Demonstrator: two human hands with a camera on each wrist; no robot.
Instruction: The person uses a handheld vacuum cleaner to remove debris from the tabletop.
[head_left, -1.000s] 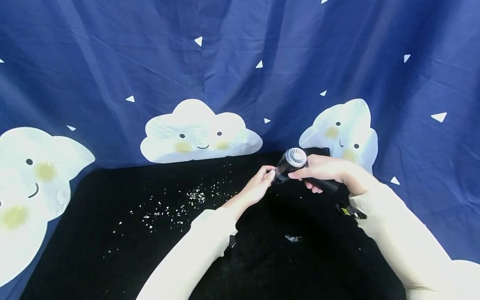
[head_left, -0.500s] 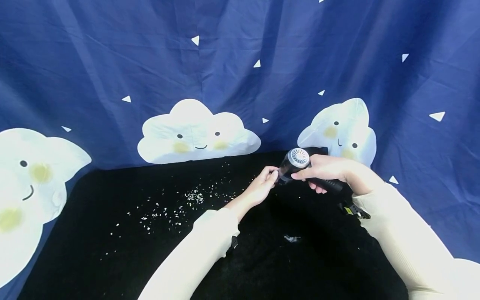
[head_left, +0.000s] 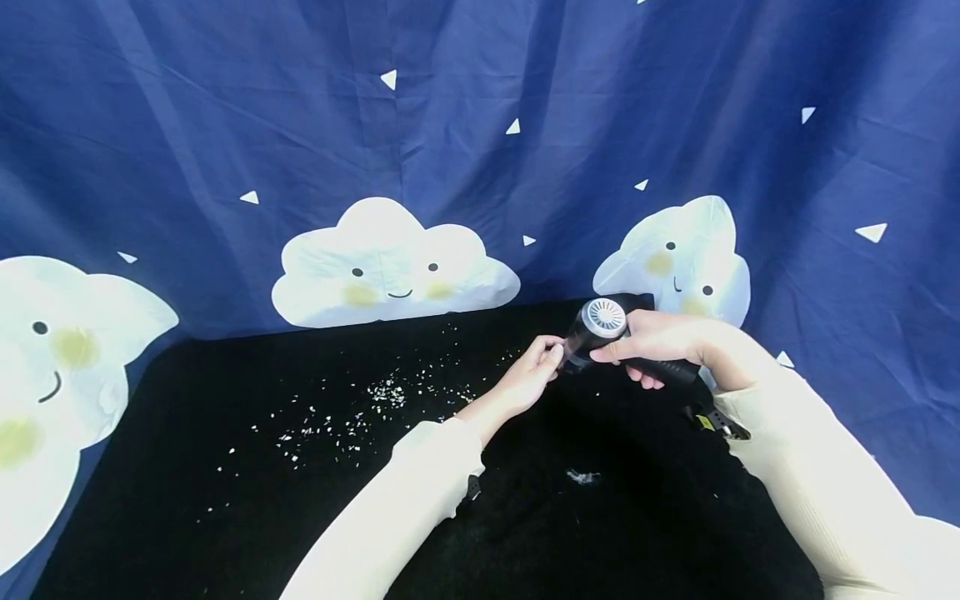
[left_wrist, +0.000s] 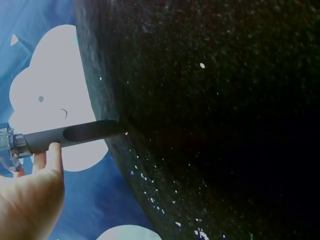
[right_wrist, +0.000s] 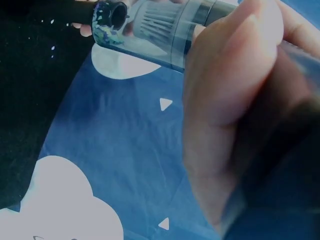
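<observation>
My right hand (head_left: 660,337) grips a black handheld vacuum cleaner (head_left: 604,318) with a silver vented end, tilted over the black cloth. At its front, the left hand (head_left: 528,379) holds the nozzle, which is mostly hidden in the head view. The left wrist view shows that dark grey crevice nozzle (left_wrist: 100,131), slant-cut at its tip, with fingers (left_wrist: 54,157) against its underside. Its tip points towards the cloth. Through the clear dust cup (right_wrist: 150,50) in the right wrist view, a ribbed filter (right_wrist: 157,20) and collected pale flakes (right_wrist: 104,32) show.
White scraps (head_left: 386,396) lie scattered over the left and middle of the black cloth (head_left: 525,533). A whitish wisp (head_left: 582,477) lies nearer the front. Behind stands a blue curtain (head_left: 450,108) printed with smiling clouds.
Both hands and the vacuum cleaner have shifted slightly to the right, keeping the same hold. The head view has turned a little, so the background sits slightly further left.
</observation>
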